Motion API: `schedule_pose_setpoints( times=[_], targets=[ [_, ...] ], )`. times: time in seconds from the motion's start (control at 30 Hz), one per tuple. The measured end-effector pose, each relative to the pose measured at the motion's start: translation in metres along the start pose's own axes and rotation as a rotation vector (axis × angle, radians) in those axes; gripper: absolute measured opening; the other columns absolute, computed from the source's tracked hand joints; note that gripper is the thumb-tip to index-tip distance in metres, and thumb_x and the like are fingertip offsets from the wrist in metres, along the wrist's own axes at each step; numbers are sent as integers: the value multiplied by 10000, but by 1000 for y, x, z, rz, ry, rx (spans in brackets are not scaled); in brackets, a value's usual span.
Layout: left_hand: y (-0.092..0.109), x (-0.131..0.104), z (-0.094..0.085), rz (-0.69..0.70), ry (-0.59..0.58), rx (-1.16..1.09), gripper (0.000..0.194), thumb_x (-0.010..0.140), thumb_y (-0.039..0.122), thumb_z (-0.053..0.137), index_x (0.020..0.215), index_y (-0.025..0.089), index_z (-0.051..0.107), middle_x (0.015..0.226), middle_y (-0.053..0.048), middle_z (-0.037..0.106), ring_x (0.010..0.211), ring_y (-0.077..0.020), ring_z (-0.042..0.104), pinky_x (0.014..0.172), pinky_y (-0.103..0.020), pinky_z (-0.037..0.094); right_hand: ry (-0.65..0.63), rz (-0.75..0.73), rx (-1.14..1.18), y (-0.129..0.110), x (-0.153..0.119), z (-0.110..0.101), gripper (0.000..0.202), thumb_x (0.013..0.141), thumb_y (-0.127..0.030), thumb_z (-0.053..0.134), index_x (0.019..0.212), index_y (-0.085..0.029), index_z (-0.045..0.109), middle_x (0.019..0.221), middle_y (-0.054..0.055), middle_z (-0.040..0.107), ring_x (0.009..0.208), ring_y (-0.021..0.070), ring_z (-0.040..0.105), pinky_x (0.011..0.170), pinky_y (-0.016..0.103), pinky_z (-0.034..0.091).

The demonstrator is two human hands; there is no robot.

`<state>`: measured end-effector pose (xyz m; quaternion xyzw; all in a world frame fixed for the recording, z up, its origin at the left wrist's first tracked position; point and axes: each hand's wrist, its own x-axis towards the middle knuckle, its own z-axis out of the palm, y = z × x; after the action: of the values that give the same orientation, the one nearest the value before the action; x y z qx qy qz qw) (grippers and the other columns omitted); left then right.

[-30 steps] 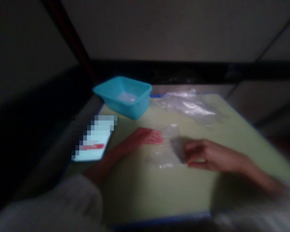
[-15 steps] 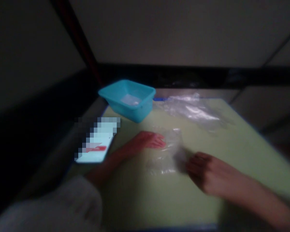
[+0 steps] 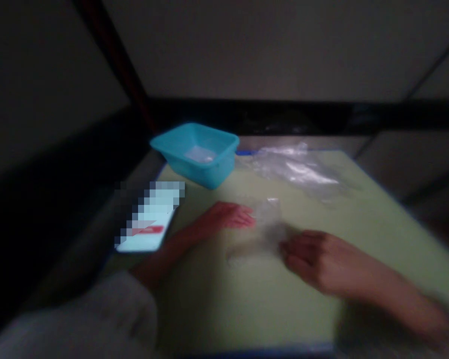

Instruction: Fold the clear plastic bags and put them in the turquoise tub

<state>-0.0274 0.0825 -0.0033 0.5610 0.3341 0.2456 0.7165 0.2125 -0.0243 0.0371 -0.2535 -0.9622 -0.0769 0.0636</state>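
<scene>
A small clear plastic bag [image 3: 267, 214] lies flat on the yellow-green tabletop [image 3: 254, 309]. My left hand [image 3: 235, 215] rests palm down on its left part, fingers stretched out. At the bag's lower right edge, my right hand [image 3: 307, 257] has its fingers curled together, the tips meeting the plastic. The grip looks closed on that edge, though blur and shadow hide the exact hold.
A turquoise basket [image 3: 209, 174] with clear or whitish plastic inside stands at the back left. Several clear plastic bags [image 3: 303, 172] lie heaped at the back right. On the left is a phone-like lit screen [image 3: 144, 242], partly pixelated. A wall rises behind the table.
My right hand has moved a little left onto the bag's edge. The bright glints along the bag's near edge have faded, and that edge has shifted slightly. My left hand stays in place.
</scene>
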Motion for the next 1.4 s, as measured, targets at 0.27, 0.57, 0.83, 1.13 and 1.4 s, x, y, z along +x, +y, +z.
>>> schedule_pose_setpoints(
  times=[0.27,0.57,0.83,1.13,1.4],
  targets=[
    [1,1,1,-11,1,5,445,758,506,643,950,106,676,912,-140,721,865,-248,681,834,-374,492,27,45,98,12,-3,1,297,938,-155,315,788,-169,571,643,38,594,542,136,506,502,280,377],
    [0,4,3,-11,4,16,458,753,522,638,945,107,671,930,-151,712,875,-260,671,853,-409,474,125,-39,8,23,-3,18,247,931,-118,409,791,-144,612,868,92,675,859,201,612,689,332,518],
    [0,3,5,-15,15,12,419,759,497,639,932,116,666,897,-137,712,889,-285,660,865,-435,470,31,81,35,21,-2,17,257,926,-123,356,926,-136,613,994,133,689,832,196,657,673,317,535],
    [5,-5,-16,-48,-27,83,442,796,485,603,1009,100,641,969,-144,709,896,-250,675,846,-383,493,-13,195,174,31,-4,17,284,968,-265,302,839,-168,536,614,9,548,474,114,467,486,266,327],
    [8,-3,-35,-36,115,243,376,752,472,628,855,111,648,775,-91,715,704,-195,683,642,-292,519,78,505,711,46,8,13,185,918,-321,398,777,-205,426,567,-49,466,482,100,426,455,212,314]
  ],
)
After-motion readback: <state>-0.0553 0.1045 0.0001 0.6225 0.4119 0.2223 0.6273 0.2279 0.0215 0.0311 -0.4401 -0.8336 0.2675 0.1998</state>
